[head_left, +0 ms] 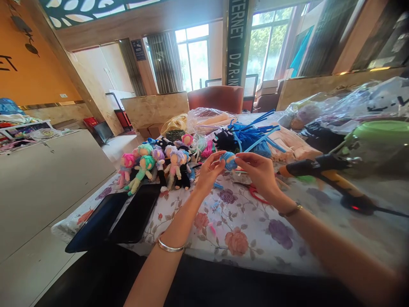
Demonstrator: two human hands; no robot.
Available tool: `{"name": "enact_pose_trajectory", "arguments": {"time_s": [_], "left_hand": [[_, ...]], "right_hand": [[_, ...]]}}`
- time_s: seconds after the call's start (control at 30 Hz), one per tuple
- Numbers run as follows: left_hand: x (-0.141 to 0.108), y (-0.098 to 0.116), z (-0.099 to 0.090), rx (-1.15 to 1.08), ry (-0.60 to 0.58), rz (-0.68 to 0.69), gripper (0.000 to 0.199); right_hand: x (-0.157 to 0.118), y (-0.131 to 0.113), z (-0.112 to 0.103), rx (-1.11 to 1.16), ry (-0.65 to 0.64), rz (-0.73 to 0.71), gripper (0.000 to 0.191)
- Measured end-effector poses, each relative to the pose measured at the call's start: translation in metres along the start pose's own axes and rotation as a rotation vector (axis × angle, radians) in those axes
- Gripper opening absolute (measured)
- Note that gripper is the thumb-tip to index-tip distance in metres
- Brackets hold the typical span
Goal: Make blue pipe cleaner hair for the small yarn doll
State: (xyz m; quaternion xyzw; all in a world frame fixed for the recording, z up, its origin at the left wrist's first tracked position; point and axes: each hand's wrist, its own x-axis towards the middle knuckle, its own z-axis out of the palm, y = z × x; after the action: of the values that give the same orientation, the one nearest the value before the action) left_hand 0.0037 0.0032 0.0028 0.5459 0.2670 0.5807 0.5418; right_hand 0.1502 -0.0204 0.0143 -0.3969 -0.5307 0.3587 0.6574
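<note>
Between my two hands, raised above the flowered tablecloth, is a small doll head (pixel 228 161) with blue fuzzy hair and a bit of peach at its lower side. My left hand (pixel 210 171) pinches it from the left, and my right hand (pixel 258 170) grips its right edge with the fingertips. Red-handled scissors (pixel 258 194) lie on the cloth just below my right hand, partly covered by it. Behind the hands is a heap of blue pipe cleaners (pixel 252 138). Several finished-looking fuzzy dolls (pixel 147 167) with pink, green and lilac hair crowd together to the left.
A glue gun (pixel 329 170) with a red light rests at the right, its cord trailing off. Peach pipe cleaners (pixel 292 145) are piled behind. Two dark flat tablets or trays (pixel 134 217) lie front left. A green bowl (pixel 378 143) and plastic bags (pixel 354 102) stand far right.
</note>
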Motion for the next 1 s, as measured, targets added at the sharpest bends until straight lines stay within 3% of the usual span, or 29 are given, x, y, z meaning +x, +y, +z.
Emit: {"name": "enact_pose_trajectory", "arguments": {"time_s": [0.13,0.53,0.7,1.0], "left_hand": [[-0.001,0.001,0.001,0.008,0.024,0.002,0.04],[0.001,-0.001,-0.001,-0.001,0.051,0.008,0.037],[0.001,-0.002,0.0,0.025,0.055,-0.007,0.036],[0.002,-0.001,0.0,-0.02,0.097,0.028,0.035]], "right_hand": [[0.0,0.0,0.0,0.012,0.016,0.029,0.026],[-0.003,0.004,0.0,-0.118,-0.045,-0.093,0.034],[-0.002,0.006,0.0,-0.174,-0.007,-0.115,0.029],[0.003,0.007,-0.003,-0.073,0.062,-0.067,0.026]]}}
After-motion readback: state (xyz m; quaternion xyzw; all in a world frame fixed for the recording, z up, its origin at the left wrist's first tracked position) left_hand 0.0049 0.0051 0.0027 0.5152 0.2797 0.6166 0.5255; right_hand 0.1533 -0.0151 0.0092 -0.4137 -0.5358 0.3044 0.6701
